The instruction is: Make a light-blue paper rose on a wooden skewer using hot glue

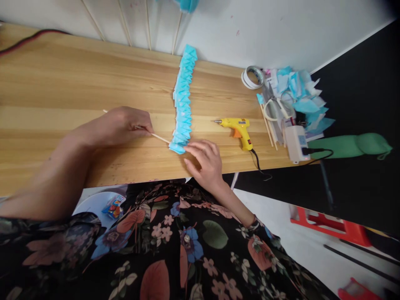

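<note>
Left hand [120, 125] — stick [156, 136] — no legible writing

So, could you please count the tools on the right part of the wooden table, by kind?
Glue gun, yellow: 1
Tape roll, white: 1
Scissors, pale handles: 1
Power adapter, white: 1
Total: 4
The loose sticks and blue paper scraps beside them are too piled up to count.

Pale wooden table [62, 83] before me, grain running lengthwise, pushed against a white wall [265, 29]. Dark panel [365, 91] to my right. Light grey floor [300, 250] below the table edge; red plastic stool [331, 227] standing there. Even, soft light.
</note>
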### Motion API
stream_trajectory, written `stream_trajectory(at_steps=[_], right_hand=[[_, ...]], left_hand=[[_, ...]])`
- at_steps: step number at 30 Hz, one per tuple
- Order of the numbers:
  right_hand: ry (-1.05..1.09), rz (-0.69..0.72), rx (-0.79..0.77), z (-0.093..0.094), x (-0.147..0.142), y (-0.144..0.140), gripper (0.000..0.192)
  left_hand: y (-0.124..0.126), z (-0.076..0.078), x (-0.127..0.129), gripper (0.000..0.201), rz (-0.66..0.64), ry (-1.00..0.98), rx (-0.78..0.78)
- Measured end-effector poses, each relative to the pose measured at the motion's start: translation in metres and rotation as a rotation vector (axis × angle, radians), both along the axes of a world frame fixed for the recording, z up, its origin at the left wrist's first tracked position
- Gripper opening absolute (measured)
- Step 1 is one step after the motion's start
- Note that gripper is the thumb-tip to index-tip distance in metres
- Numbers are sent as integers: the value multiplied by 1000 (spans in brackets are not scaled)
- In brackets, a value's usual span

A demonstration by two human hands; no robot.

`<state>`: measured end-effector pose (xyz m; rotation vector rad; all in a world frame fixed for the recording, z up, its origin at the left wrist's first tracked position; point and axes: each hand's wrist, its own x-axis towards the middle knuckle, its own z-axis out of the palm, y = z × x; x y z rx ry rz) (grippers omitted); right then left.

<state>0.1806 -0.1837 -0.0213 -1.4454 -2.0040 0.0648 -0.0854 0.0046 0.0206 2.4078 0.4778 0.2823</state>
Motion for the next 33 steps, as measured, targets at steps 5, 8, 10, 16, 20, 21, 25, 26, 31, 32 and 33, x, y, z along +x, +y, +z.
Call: stream_trajectory(at_steps=[5, 8, 10, 16, 20, 21, 25, 26, 31, 32, 33], right_hand=[[-56, -69, -110, 1, -5, 6, 24], [-90, -109, -107, 1, -8, 11, 23], [-111, -138, -115, 0, -10, 15, 22], [-98, -142, -126, 1, -12, 22, 24], [-71, -143, -141, 2, -11, 23, 23], [-64, -138, -136, 2, -11, 23, 23], [-44, -129, -114, 2, -12, 27, 26], [-42, -135, -116, 1, -12, 27, 26], [-24, -172, -147, 2, -11, 29, 24], [-12, -179, -157, 3, -11, 29, 23], [5, -185, -167, 3, -11, 29, 21]], left_hand=[[0, 0, 0, 31, 7, 10, 6], [-1, 0, 1, 32, 27, 14, 28], [-2, 0, 3, 32, 33, 19, 39], [-9, 2, 9, 28, 31, -5, 79], [-11, 4, 10, 30, -4, -38, 54], [-11, 5, 10, 30, -15, -49, 39], [-9, 5, 9, 29, -26, -73, 6], [-8, 5, 8, 29, -25, -67, 5], [-8, 4, 9, 29, -11, -48, 4], [-8, 4, 9, 29, -5, -50, 7], [-9, 3, 9, 29, -1, -53, 12]])
